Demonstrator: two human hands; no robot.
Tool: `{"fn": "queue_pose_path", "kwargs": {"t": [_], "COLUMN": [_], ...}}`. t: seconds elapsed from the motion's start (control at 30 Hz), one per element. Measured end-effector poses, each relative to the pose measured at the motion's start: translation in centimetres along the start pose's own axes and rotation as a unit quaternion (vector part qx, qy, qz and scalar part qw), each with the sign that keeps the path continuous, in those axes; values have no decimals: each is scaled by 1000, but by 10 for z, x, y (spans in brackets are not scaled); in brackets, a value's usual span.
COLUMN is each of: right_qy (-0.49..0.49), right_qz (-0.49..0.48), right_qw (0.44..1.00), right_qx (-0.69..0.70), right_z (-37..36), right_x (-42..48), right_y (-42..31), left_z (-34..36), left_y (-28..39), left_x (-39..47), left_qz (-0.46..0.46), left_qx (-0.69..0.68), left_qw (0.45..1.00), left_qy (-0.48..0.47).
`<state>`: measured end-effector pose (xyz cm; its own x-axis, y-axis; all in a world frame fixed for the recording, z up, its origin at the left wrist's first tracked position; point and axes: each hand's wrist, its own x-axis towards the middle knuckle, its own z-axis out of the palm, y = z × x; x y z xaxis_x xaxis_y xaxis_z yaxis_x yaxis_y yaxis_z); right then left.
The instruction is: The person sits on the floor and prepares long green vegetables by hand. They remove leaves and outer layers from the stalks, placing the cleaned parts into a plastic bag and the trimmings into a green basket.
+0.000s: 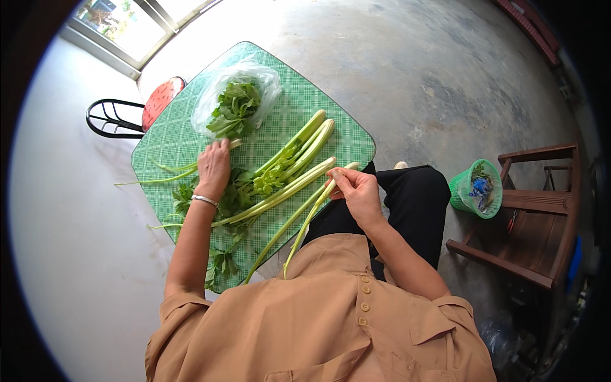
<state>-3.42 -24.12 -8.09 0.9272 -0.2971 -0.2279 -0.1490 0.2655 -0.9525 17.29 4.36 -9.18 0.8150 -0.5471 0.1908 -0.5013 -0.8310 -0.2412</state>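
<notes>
On a green plaid tabletop lie several celery stalks, their pale root ends towards the right. My left hand is over thin celery stems at the left, just below a clear plastic bag with celery leaves on it; the fingertips are partly hidden, and a pale stem end shows beside them. My right hand pinches the upper end of a thin celery stalk between thumb and fingers at the table's near right edge. Loose leaves rest near the lower left edge.
A chair with a red seat and black metal back stands at the table's far left. On the floor at right are a green plastic basket with scraps in it and a brown wooden chair. A window is at upper left.
</notes>
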Motion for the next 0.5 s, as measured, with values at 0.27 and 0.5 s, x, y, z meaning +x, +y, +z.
{"fn": "queue_pose_path", "kwargs": {"t": [0.27,0.5], "right_qy": [0,-44], "right_qz": [-18,-84], "right_qw": [999,992], "right_qx": [49,-89], "right_z": [9,14], "right_x": [-7,-19], "right_y": [-7,-14], "left_z": [-105,-115], "left_y": [110,149], "left_x": [-45,-58], "left_qz": [-56,-133], "left_qx": [-592,-736], "left_qw": [784,581], "left_qy": [-178,-319]}}
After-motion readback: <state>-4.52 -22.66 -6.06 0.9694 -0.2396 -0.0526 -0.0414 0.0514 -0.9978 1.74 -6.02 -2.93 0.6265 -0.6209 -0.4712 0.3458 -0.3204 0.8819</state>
